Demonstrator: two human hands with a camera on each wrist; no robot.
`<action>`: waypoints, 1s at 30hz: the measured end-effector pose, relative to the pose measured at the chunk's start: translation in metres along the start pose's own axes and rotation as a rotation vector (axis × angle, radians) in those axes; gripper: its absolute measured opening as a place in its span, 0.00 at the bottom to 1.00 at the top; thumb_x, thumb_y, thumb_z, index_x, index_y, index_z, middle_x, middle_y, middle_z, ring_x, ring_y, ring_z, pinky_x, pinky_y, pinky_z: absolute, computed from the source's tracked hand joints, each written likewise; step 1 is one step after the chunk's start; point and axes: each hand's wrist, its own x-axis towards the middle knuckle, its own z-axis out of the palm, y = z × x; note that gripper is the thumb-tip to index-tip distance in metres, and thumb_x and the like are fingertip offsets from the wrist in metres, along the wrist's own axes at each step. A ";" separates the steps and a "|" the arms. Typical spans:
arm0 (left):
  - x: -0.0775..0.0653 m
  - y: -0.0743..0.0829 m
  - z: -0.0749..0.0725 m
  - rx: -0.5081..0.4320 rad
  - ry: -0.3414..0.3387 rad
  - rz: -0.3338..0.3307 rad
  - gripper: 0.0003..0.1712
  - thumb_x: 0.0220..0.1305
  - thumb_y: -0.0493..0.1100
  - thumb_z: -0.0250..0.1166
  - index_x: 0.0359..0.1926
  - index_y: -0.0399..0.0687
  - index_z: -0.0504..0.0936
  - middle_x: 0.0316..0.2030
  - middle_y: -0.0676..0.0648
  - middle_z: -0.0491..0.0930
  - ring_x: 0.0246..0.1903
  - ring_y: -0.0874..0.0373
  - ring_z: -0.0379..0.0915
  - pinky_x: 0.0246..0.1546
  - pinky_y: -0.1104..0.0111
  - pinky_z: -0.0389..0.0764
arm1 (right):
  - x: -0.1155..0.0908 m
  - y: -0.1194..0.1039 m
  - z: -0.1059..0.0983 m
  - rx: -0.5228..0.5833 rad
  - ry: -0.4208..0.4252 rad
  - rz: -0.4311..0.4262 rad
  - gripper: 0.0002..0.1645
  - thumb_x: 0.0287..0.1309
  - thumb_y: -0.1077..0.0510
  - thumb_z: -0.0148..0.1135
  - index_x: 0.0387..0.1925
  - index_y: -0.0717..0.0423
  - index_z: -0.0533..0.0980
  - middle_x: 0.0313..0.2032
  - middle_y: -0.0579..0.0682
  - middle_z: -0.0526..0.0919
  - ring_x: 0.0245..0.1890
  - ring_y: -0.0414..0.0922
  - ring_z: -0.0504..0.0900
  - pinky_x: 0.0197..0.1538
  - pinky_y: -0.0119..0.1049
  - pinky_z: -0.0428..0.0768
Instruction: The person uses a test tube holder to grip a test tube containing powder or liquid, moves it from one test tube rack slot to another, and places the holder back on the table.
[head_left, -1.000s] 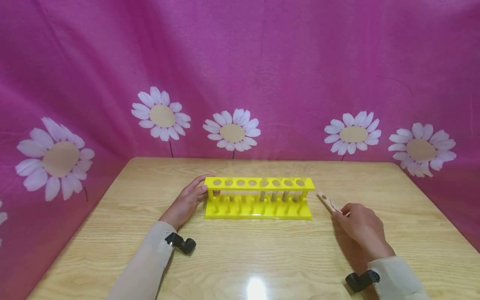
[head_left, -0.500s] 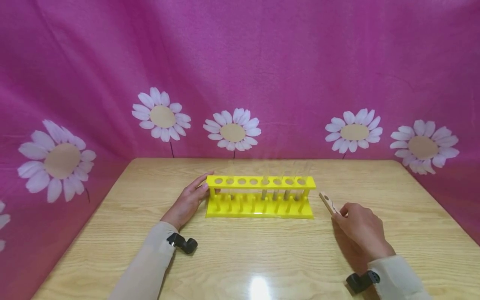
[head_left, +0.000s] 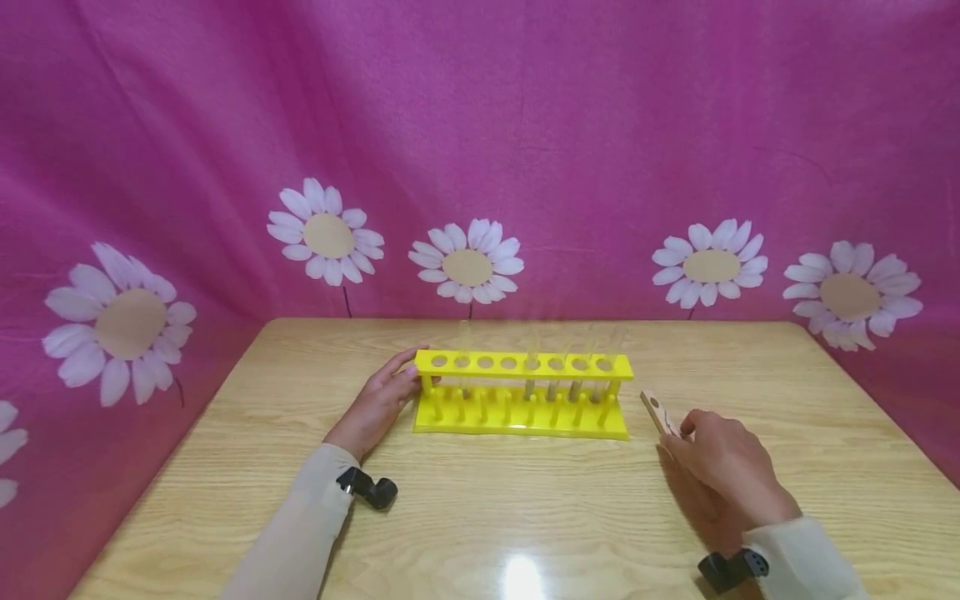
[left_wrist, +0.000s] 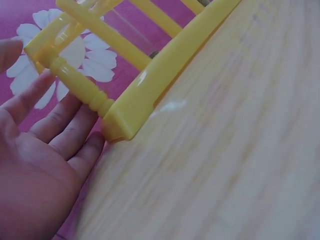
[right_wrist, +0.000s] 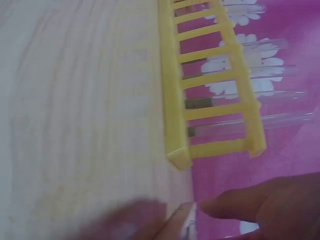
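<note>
A yellow test tube rack stands upright on the table, with several clear test tubes in it. One glass test tube is toward its left end; the others are grouped at the right. My left hand is at the rack's left end. In the left wrist view, its fairly straight fingers lie against the end post, with the thumb near the top bar. To the right of the rack, my right hand pinches a wooden test tube clamp, whose tip points toward the rack. The right wrist view shows only part of that clamp.
The wood-grain table extends in front of and around the rack. Behind it hangs a magenta cloth printed with large white flowers. Each sleeve carries a small black wrist camera.
My right hand has shifted slightly toward me and to the right, taking the clamp with it. The left hand keeps its place at the rack's end. The whole head view has drifted a little.
</note>
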 end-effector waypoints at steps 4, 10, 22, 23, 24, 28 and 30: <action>-0.002 0.008 -0.004 -0.018 0.033 -0.013 0.30 0.73 0.51 0.51 0.71 0.47 0.61 0.67 0.45 0.63 0.63 0.49 0.63 0.67 0.56 0.59 | -0.005 -0.005 -0.008 -0.001 0.029 -0.026 0.30 0.64 0.43 0.54 0.51 0.67 0.73 0.28 0.55 0.77 0.26 0.50 0.72 0.26 0.39 0.68; -0.003 0.030 -0.005 0.178 0.069 -0.063 0.28 0.73 0.54 0.50 0.70 0.53 0.63 0.63 0.43 0.68 0.62 0.46 0.65 0.66 0.53 0.61 | -0.017 -0.012 -0.017 0.051 0.092 -0.091 0.29 0.66 0.44 0.52 0.53 0.65 0.73 0.31 0.54 0.82 0.28 0.48 0.77 0.28 0.41 0.72; -0.017 0.081 0.003 0.760 0.104 -0.019 0.34 0.69 0.64 0.49 0.71 0.60 0.59 0.64 0.43 0.68 0.64 0.44 0.63 0.60 0.46 0.68 | -0.037 -0.033 -0.023 0.080 0.294 -0.295 0.24 0.66 0.45 0.55 0.51 0.60 0.76 0.30 0.49 0.84 0.27 0.45 0.79 0.28 0.42 0.73; -0.018 0.082 0.004 0.779 0.096 -0.031 0.34 0.69 0.65 0.49 0.71 0.61 0.59 0.64 0.43 0.68 0.63 0.44 0.64 0.59 0.46 0.69 | -0.038 -0.035 -0.024 0.080 0.294 -0.297 0.24 0.66 0.45 0.55 0.51 0.59 0.76 0.30 0.49 0.84 0.27 0.45 0.79 0.28 0.42 0.73; -0.020 0.084 0.004 0.797 0.083 -0.042 0.35 0.68 0.66 0.49 0.71 0.61 0.59 0.64 0.43 0.69 0.62 0.44 0.64 0.58 0.46 0.69 | -0.038 -0.036 -0.024 0.080 0.295 -0.299 0.24 0.66 0.45 0.55 0.51 0.59 0.76 0.30 0.49 0.84 0.26 0.45 0.78 0.28 0.42 0.73; -0.025 0.090 0.008 0.886 0.032 -0.094 0.37 0.68 0.67 0.48 0.73 0.59 0.57 0.67 0.42 0.65 0.64 0.42 0.62 0.60 0.44 0.66 | -0.041 -0.040 -0.026 0.086 0.314 -0.318 0.24 0.66 0.44 0.55 0.50 0.59 0.76 0.29 0.48 0.83 0.25 0.44 0.78 0.28 0.42 0.73; -0.027 0.093 0.012 0.929 0.017 -0.112 0.38 0.69 0.65 0.50 0.74 0.58 0.55 0.70 0.44 0.61 0.67 0.43 0.58 0.63 0.44 0.62 | -0.043 -0.043 -0.026 0.096 0.344 -0.337 0.24 0.66 0.44 0.54 0.50 0.59 0.76 0.30 0.50 0.84 0.27 0.45 0.80 0.30 0.44 0.74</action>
